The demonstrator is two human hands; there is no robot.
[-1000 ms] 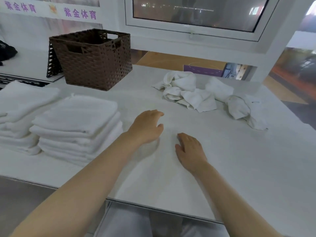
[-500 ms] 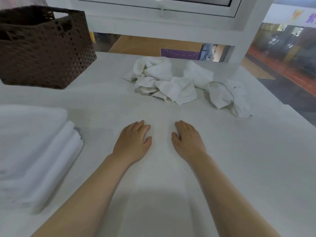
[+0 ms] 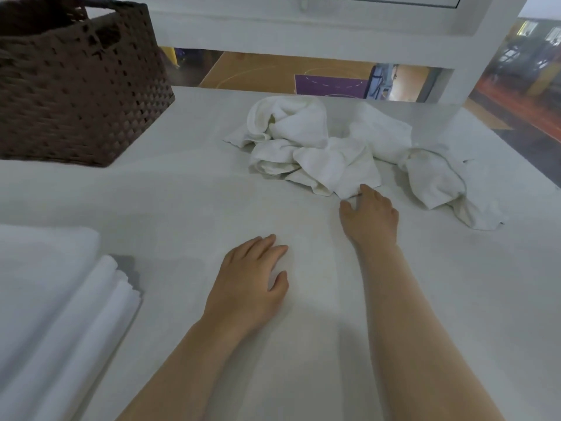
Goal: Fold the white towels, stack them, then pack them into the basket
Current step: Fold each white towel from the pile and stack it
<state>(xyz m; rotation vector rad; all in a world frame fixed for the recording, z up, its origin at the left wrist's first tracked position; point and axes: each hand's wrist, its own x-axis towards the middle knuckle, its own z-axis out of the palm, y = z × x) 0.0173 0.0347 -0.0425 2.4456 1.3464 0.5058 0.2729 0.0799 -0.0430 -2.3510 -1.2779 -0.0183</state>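
Note:
A heap of crumpled white towels (image 3: 321, 147) lies at the far middle of the white table (image 3: 188, 208); another rumpled towel (image 3: 437, 183) trails off to its right. My right hand (image 3: 368, 218) reaches forward, its fingertips touching the near corner of the heap, fingers apart and nothing gripped. My left hand (image 3: 252, 284) rests flat on the table, holding nothing. A stack of folded white towels (image 3: 57, 314) sits at the near left. The brown woven basket (image 3: 76, 86) stands at the far left; its inside is hidden from here.
Beyond the table's far edge a white window frame (image 3: 334, 31) rises, with a sports court floor seen below. The table's right edge drops off toward a dark floor (image 3: 528, 141).
My right hand has slid forward from beside the left hand to the edge of the crumpled heap. The left hand stays flat. The view has moved closer and to the right.

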